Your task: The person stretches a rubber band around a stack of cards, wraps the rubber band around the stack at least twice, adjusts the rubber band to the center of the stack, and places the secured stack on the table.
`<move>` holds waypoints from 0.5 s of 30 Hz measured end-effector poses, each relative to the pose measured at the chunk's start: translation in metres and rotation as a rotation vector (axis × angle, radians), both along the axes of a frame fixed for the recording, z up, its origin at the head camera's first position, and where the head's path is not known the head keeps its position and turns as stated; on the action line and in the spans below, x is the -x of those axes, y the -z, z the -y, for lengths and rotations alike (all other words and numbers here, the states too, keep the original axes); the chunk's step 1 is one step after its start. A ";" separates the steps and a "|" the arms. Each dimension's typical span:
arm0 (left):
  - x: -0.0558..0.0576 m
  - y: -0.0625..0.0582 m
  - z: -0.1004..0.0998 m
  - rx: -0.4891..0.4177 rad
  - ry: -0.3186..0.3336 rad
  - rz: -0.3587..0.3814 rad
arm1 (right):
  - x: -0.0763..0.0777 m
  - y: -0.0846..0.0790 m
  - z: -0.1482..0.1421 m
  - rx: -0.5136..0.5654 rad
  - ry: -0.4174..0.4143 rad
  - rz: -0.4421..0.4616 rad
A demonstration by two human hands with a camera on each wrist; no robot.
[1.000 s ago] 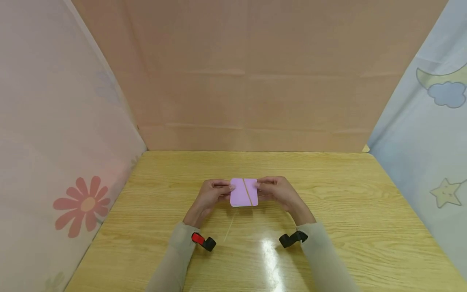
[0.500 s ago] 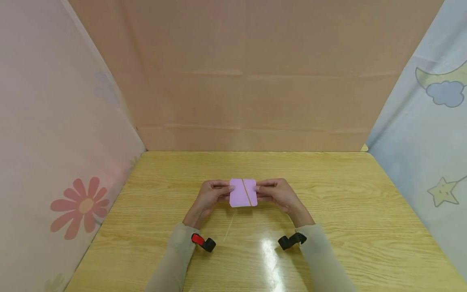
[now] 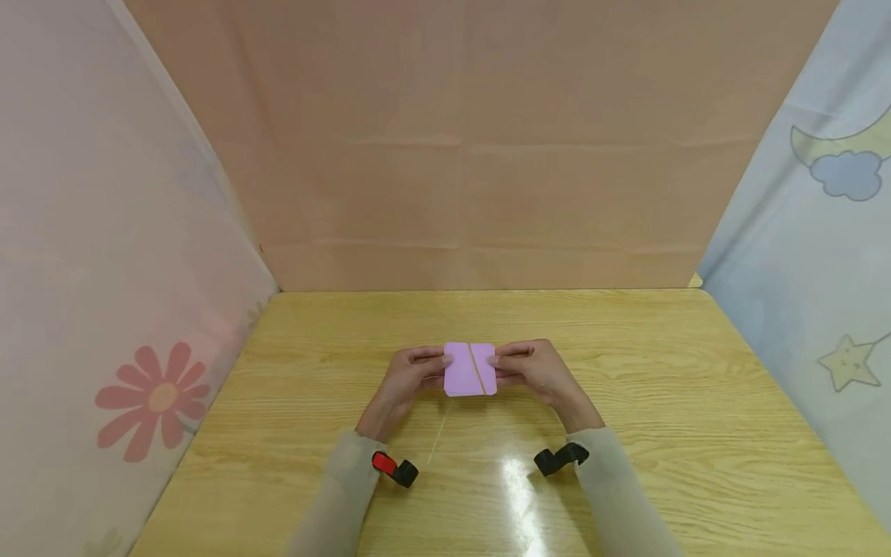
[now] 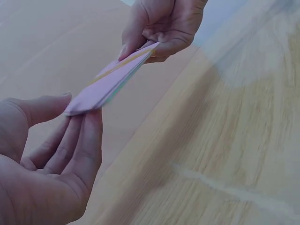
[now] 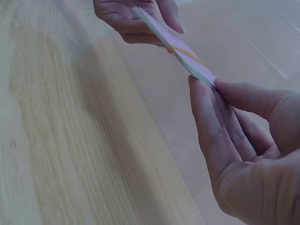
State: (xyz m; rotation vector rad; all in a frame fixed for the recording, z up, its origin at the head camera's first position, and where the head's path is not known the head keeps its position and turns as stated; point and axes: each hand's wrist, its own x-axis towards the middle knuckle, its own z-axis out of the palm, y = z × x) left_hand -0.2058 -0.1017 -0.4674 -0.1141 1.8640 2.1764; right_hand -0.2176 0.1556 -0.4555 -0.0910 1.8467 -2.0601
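A thin stack of pink square paper sheets is held up above the table, its corners rounded. Around it runs a tan rubber band, slanting across the top face. The left hand pinches the left edge between thumb and fingers. On the opposite edge the right hand pinches in the same way, thumb on top. From the side, in the left wrist view, the paper stack shows a greenish layer beneath the pink. The right wrist view shows the rubber band wrapping over the stack's edge.
A wooden table lies below, with a pale streak on its surface. Behind it hangs a tan cloth. Patterned curtains stand at left and right. Both sleeves carry black wrist cameras.
Both hands keep their pinch on the paper stack. In the head view the stack and hands sit very slightly farther right and lower than half a second ago.
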 end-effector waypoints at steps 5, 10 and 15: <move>-0.005 0.008 -0.012 -0.079 0.025 0.018 | 0.002 -0.003 -0.009 -0.045 0.057 -0.036; -0.010 0.016 -0.028 -0.209 0.075 0.056 | 0.004 -0.007 -0.014 -0.015 0.124 -0.039; -0.019 0.019 -0.046 -0.263 0.107 0.085 | 0.005 -0.009 -0.016 0.015 0.147 -0.031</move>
